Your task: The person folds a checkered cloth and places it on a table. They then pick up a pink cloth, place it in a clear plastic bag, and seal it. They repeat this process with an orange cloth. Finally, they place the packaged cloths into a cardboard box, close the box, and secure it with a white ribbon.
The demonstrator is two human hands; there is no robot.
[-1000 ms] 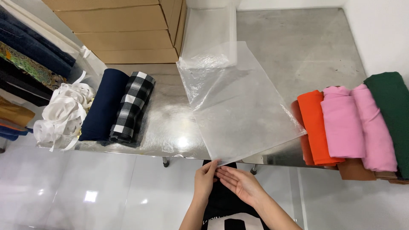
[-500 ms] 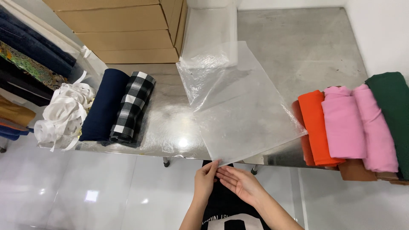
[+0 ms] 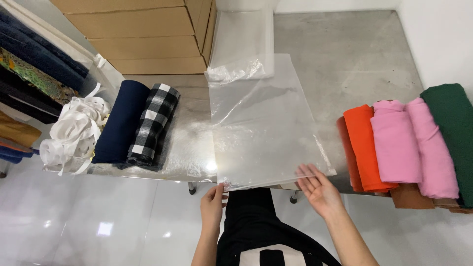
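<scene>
A large clear plastic bag [image 3: 261, 123] lies flat on the metal table [image 3: 345, 64], its near edge at the table's front. My left hand [image 3: 213, 204] pinches the bag's near left corner. Fingers spread, my right hand [image 3: 318, 189] rests at the bag's near right corner and touches its edge. More clear plastic [image 3: 244, 39] lies piled behind the bag.
Rolled fabrics lie on the left: navy [image 3: 120, 120] and black-and-white check [image 3: 152, 125], beside a bundle of white straps [image 3: 74, 133]. Orange [image 3: 364, 145], pink [image 3: 409, 143] and green [image 3: 451, 133] rolls sit at the right. Cardboard boxes [image 3: 143, 34] stand behind.
The bag has turned and straightened on the table. My hands, close together at its near corner before, have spread apart to its two near corners.
</scene>
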